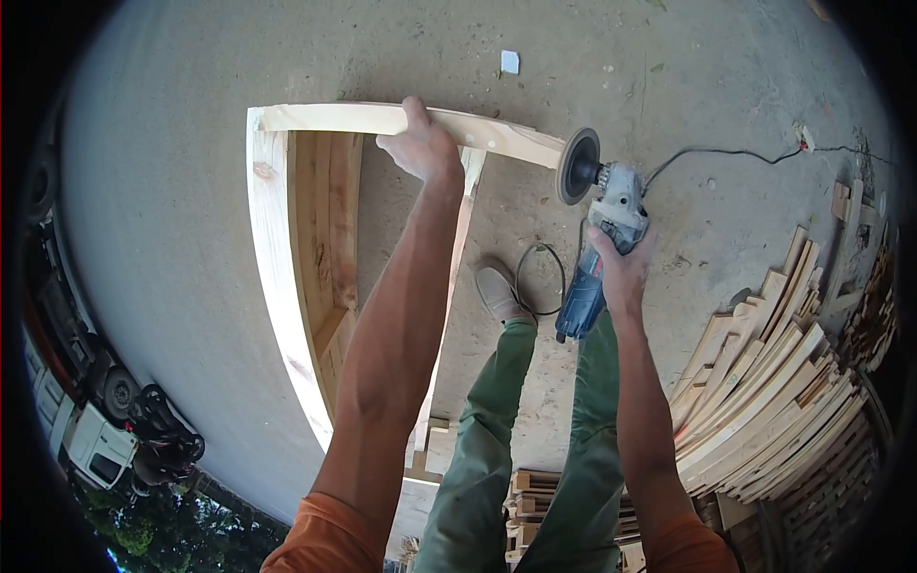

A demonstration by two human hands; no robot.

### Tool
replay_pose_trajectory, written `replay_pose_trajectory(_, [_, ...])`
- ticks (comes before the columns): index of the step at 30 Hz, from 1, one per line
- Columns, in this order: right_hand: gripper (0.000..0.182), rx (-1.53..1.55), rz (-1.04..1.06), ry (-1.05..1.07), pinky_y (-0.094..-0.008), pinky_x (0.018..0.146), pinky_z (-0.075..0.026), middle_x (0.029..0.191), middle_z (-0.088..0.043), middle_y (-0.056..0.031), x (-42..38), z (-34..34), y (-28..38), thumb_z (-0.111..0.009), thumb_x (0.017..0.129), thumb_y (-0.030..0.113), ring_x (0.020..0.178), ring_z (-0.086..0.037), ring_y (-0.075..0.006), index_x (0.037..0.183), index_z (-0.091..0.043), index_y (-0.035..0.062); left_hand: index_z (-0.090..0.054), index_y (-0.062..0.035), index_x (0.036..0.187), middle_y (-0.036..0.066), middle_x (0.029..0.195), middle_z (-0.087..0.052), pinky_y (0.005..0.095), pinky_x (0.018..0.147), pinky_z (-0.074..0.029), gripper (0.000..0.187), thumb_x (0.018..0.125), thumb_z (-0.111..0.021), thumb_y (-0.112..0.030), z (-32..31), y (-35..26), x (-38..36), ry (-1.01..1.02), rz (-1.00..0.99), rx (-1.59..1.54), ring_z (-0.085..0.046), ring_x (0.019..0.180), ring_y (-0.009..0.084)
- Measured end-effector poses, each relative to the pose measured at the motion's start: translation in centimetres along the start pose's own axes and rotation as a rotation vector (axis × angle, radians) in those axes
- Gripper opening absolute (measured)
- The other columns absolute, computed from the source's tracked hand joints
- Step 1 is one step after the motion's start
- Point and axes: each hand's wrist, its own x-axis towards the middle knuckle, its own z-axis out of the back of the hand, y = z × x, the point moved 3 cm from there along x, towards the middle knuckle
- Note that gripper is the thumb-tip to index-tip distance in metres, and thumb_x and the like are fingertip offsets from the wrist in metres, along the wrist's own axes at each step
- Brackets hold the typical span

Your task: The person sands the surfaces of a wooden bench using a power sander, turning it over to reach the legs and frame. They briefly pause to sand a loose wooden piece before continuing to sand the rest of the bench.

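Note:
My left hand point(420, 143) is closed around the top rail of a pale wooden frame point(334, 117), with the thumb over the rail. The frame stretches from the upper left down toward my legs. In my right hand point(626, 267) is a blue and grey angle grinder point(585, 298), gripped around its body. Its round disc point(578, 167) is at the right end of the rail, touching it or very close to it. Whether the disc is spinning cannot be seen.
A dark power cord point(726, 151) runs right from the grinder to a joint on the concrete floor, and a cord loop point(542, 277) lies by my shoe point(497, 289). Stacked wood strips point(764, 382) are at the right. Vehicles point(100, 444) stand at the far left.

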Motion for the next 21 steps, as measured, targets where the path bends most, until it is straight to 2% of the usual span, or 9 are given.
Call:
replay_pose_trajectory(3, [0.063, -0.076, -0.058, -0.011, -0.034, 0.09, -0.051, 0.117, -0.062, -0.0119, -0.4, 1.1, 0.0, -0.081, 0.085, 0.015, 0.101, -0.062, -0.0201, 0.135, -0.046, 0.0, -0.047, 0.0126, 0.123, 0.03, 0.113, -0.062, 0.051, 0.097, -0.047, 0.062, 0.09, -0.064, -0.038, -0.1, 0.4, 0.7, 0.027, -0.017, 0.011, -0.063, 0.106, 0.0416])
replay_pose_trajectory(6, [0.064, 0.024, -0.086, 0.002, -0.0342, 0.089, -0.052, 0.115, -0.063, -0.012, -1.6, 2.0, 1.6, -0.082, 0.084, 0.016, 0.1, -0.063, -0.0202, 0.135, -0.047, 0.0004, -0.047, 0.0139, 0.122, 0.031, 0.113, -0.062, 0.0513, 0.097, -0.047, 0.064, 0.091, -0.064, -0.04, 0.0, 0.6, 0.1, 0.032, -0.036, 0.014, -0.063, 0.105, 0.0417])
replay_pose_trajectory(9, [0.076, 0.113, -0.07, 0.053, -0.0363, 0.082, -0.054, 0.112, -0.061, -0.0148, 0.4, 1.6, 2.5, -0.088, 0.078, 0.021, 0.093, -0.064, -0.0215, 0.134, -0.042, -0.004, -0.047, 0.0154, 0.121, 0.031, 0.114, -0.061, 0.0507, 0.096, -0.048, 0.064, 0.091, -0.065, -0.039, -0.2, 0.4, 0.2, -0.019, -0.046, -0.023, -0.063, 0.104, 0.0405])
replay_pose_trajectory(11, [0.074, 0.018, 0.09, 0.04, -0.0339, 0.074, -0.055, 0.108, -0.063, -0.0137, 1.5, 1.0, 1.7, -0.087, 0.078, 0.02, 0.085, -0.064, -0.02, 0.133, -0.043, -0.0042, -0.049, 0.0159, 0.122, 0.028, 0.114, -0.061, 0.0479, 0.095, -0.049, 0.062, 0.093, -0.065, -0.036, 0.1, 0.1, -0.2, -0.03, -0.015, -0.022, -0.063, 0.105, 0.0367])
replay_pose_trajectory(12, [0.074, 0.025, 0.091, 0.037, -0.0339, 0.074, -0.055, 0.108, -0.063, -0.0137, 1.5, 1.2, 1.9, -0.087, 0.078, 0.02, 0.085, -0.064, -0.02, 0.133, -0.043, -0.0042, -0.05, 0.0164, 0.123, 0.025, 0.115, -0.061, 0.045, 0.094, -0.051, 0.059, 0.094, -0.066, -0.032, -0.1, -0.3, -0.4, -0.033, 0.012, -0.03, -0.063, 0.106, 0.0329])
replay_pose_trajectory(14, [0.064, 0.011, -0.075, 0.06, -0.0339, 0.083, -0.055, 0.113, -0.064, -0.0129, 1.6, 1.2, 1.8, -0.084, 0.081, 0.016, 0.095, -0.066, -0.0193, 0.132, -0.048, -0.0011, -0.051, 0.016, 0.122, 0.024, 0.113, -0.062, 0.0444, 0.094, -0.051, 0.058, 0.094, -0.066, -0.033, -0.4, 0.3, 0.7, -0.015, -0.028, -0.047, -0.063, 0.104, 0.0317])
replay_pose_trajectory(15, [0.064, 0.046, -0.12, 0.078, -0.0333, 0.082, -0.056, 0.112, -0.065, -0.0132, 1.5, 1.6, 0.5, -0.084, 0.081, 0.016, 0.094, -0.066, -0.0196, 0.131, -0.048, -0.0015, -0.052, 0.0157, 0.121, 0.023, 0.112, -0.063, 0.0439, 0.093, -0.051, 0.057, 0.095, -0.066, -0.033, -0.4, 1.1, 1.2, -0.006, -0.052, -0.048, -0.063, 0.103, 0.0305])
replay_pose_trajectory(19, [0.064, 0.07, -0.111, 0.016, -0.0332, 0.083, -0.055, 0.111, -0.065, -0.0121, 1.4, 3.5, -3.0, -0.082, 0.082, 0.016, 0.094, -0.066, -0.0188, 0.133, -0.048, -0.0004, -0.056, 0.0139, 0.12, 0.019, 0.111, -0.064, 0.0422, 0.089, -0.052, 0.055, 0.097, -0.066, -0.034, -0.6, 2.2, 2.1, -0.02, -0.106, -0.082, -0.063, 0.101, 0.0267])
replay_pose_trajectory(21, [0.063, 0.068, -0.114, 0.007, -0.033, 0.083, -0.055, 0.111, -0.065, -0.0119, 2.2, 4.4, -2.7, -0.082, 0.083, 0.016, 0.095, -0.066, -0.0185, 0.134, -0.048, -0.0001, -0.049, 0.0135, 0.131, 0.022, 0.122, -0.059, 0.0435, 0.095, -0.049, 0.068, 0.101, -0.062, -0.046, -0.2, 1.5, 1.6, 0.173, -0.084, -0.194, -0.06, 0.109, 0.0277])
